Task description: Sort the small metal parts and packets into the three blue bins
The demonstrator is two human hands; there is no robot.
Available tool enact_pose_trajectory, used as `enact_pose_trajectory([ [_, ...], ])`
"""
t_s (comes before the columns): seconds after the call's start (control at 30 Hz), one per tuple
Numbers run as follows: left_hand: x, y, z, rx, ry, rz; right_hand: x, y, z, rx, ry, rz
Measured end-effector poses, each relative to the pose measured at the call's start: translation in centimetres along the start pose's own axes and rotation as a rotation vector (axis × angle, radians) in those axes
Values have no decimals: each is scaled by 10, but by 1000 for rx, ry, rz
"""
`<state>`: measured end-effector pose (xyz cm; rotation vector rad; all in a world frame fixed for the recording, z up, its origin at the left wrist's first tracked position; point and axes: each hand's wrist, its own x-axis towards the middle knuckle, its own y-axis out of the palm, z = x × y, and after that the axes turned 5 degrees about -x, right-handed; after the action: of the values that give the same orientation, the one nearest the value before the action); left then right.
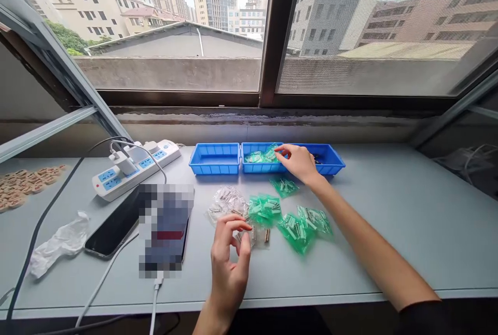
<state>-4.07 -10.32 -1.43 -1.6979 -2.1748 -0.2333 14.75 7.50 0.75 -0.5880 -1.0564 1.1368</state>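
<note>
A: Where is the right hand [300, 163]?

B: At the middle blue bin [261, 168], fingertips against a green packet [270, 154] inside it; that packet lies to the left of thumb and forefinger.

A: Is it pinched or let go?

B: I cannot tell — the fingertips meet its edge, but the grip is too small to read.

A: And the left hand [229, 262]?

B: Fingers curled, thumb and forefinger apart, nothing visible between them. It hangs on the near side of the clear packets [229, 200].

A: Which hand is nearer the green ones on the table [408, 195]?

B: It varies. The small loose packet [285, 186] lies just in front of the bin, long axis roughly sideways — nearer the right hand. The bulging packet [264, 210] lies beyond and right of the left fingertips, nearer the left. Two flatter packets [316, 220] lie farther right, beside the right forearm.
</note>
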Motion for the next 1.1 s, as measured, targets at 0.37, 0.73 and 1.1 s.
enact_pose_trajectory([
  [0.37,0,1,0,-4,-5,-15,-40,-19,4,-103,-3,33],
  [0.73,14,-3,-1,48,-23,79,-63,-6,-10,-33,93,158],
  [1.1,52,14,-12,244,-116,130,-74,-30,22,889,64,365],
])
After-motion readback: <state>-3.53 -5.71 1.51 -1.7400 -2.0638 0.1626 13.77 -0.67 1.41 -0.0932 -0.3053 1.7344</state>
